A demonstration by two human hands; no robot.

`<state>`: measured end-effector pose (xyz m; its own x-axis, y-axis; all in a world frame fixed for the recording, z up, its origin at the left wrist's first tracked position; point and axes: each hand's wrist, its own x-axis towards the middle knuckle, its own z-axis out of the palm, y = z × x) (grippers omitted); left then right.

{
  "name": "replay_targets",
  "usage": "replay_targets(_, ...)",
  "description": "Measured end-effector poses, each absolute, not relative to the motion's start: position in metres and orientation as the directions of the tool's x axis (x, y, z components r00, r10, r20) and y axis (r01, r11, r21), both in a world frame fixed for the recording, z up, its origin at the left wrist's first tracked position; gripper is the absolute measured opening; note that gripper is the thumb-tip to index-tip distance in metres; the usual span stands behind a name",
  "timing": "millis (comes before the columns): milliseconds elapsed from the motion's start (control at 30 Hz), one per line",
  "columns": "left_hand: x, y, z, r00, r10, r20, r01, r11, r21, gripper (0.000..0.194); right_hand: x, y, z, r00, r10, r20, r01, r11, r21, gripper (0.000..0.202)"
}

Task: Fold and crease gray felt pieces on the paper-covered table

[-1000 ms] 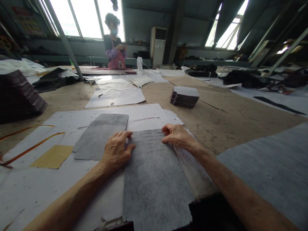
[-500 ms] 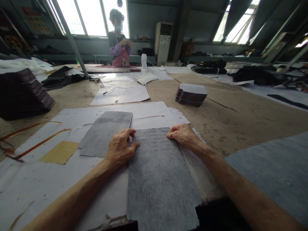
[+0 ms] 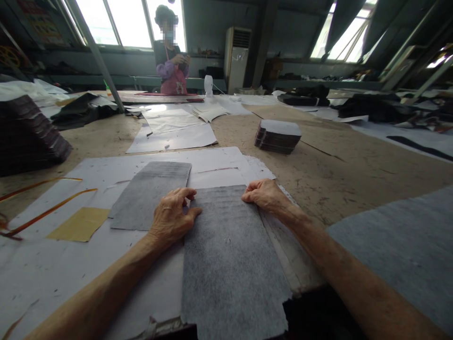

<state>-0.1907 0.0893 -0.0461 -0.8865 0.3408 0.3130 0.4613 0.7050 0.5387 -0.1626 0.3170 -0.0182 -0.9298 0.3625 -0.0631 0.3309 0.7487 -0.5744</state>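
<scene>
A long grey fabric piece [image 3: 230,255] lies in front of me on white paper, its near end reaching the table's edge. My left hand [image 3: 173,212] rests at its upper left corner, thumb and fingers apart, the fingertips touching the edge. At the upper right corner, my right hand [image 3: 265,196] pinches the fabric between thumb and fingers. Left of my left hand, a second grey piece [image 3: 148,193] lies flat, partly hidden by that hand.
Orange-framed glasses [image 3: 49,215] and a tan square [image 3: 79,224] lie at left. Stacks of dark pieces stand at far left [image 3: 28,134] and beyond my right hand [image 3: 278,137]. More grey fabric [image 3: 399,250] lies right. A person [image 3: 172,66] stands across the table.
The whole view has shifted slightly, so the table and its things sit a little further left and up. Both hands keep their places at the fabric's corners.
</scene>
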Motion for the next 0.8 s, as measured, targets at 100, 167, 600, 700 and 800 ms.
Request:
replay_targets(100,-0.189,0.090,-0.046,-0.884,0.338,0.322,0.464,0.711,0.529,0.027,-0.155,0.311,-0.014,-0.922,0.382,0.058,0.308,0.816,-0.489,0.010)
replay_targets(167,-0.188,0.090,-0.046,-0.872,0.335,0.357,0.482,0.718,0.503,0.029,-0.149,0.308,-0.011,-0.929,0.349,0.125,0.261,0.855,-0.448,0.014)
replay_targets(600,-0.192,0.089,-0.048,-0.873,0.377,0.309,0.486,0.719,0.497,0.022,-0.152,0.316,-0.006,-0.958,0.260,-0.124,0.287,0.827,-0.483,0.013)
replay_targets(700,-0.192,0.089,-0.048,-0.880,0.366,0.303,0.474,0.713,0.516,0.021,-0.149,0.321,-0.011,-0.952,0.273,-0.142,0.306,0.791,-0.530,0.022)
replay_targets(800,-0.192,0.089,-0.048,-0.889,0.349,0.297,0.458,0.714,0.529,0.021,-0.146,0.321,-0.016,-0.949,0.287,-0.132,0.309,0.756,-0.578,0.022)
